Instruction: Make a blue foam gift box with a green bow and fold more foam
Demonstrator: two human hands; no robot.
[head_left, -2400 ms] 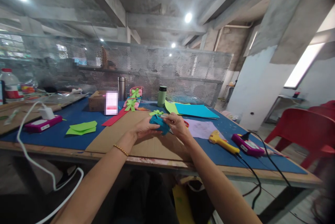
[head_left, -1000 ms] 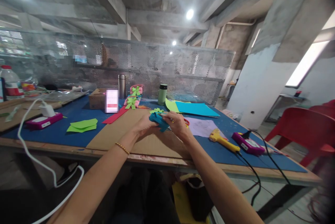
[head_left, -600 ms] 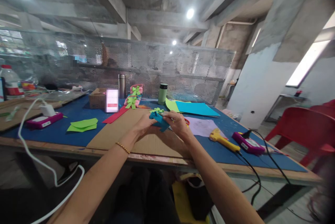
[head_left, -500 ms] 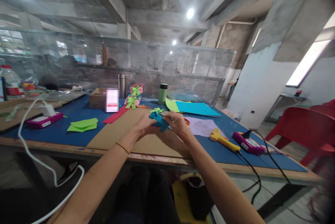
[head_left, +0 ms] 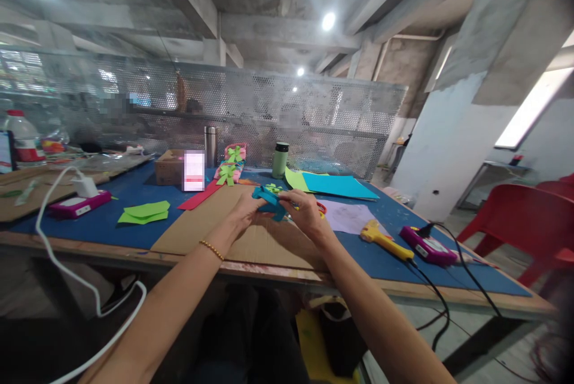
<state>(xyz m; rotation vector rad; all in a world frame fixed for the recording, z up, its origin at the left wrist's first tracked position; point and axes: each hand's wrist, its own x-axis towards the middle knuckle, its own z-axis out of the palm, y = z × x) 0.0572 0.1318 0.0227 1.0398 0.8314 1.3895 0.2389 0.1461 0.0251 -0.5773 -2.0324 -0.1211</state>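
A small cut blue paper piece (head_left: 271,201) with curled strips is between my two hands, above a brown cardboard sheet (head_left: 197,222). My left hand (head_left: 246,209) grips its left side. At its right edge, the thumb and fingers of my right hand (head_left: 302,207) are pinched on a strip. Partly hidden behind my right hand are scissors with red and yellow handles (head_left: 321,210). Just beyond the blue piece lies a green cut-paper piece (head_left: 272,188).
Right: purple paper (head_left: 347,216), yellow glue gun (head_left: 385,241), purple power strip (head_left: 428,245) with cables. Back: blue sheets (head_left: 336,185), green bottle (head_left: 280,161), steel flask (head_left: 210,146), cardboard box (head_left: 169,167). Left: green papers (head_left: 143,213), another power strip (head_left: 81,203), white cable (head_left: 56,267).
The blue paper has turned slightly between my hands, and its strips hang differently. The whole view has shifted a little; both hands keep their hold.
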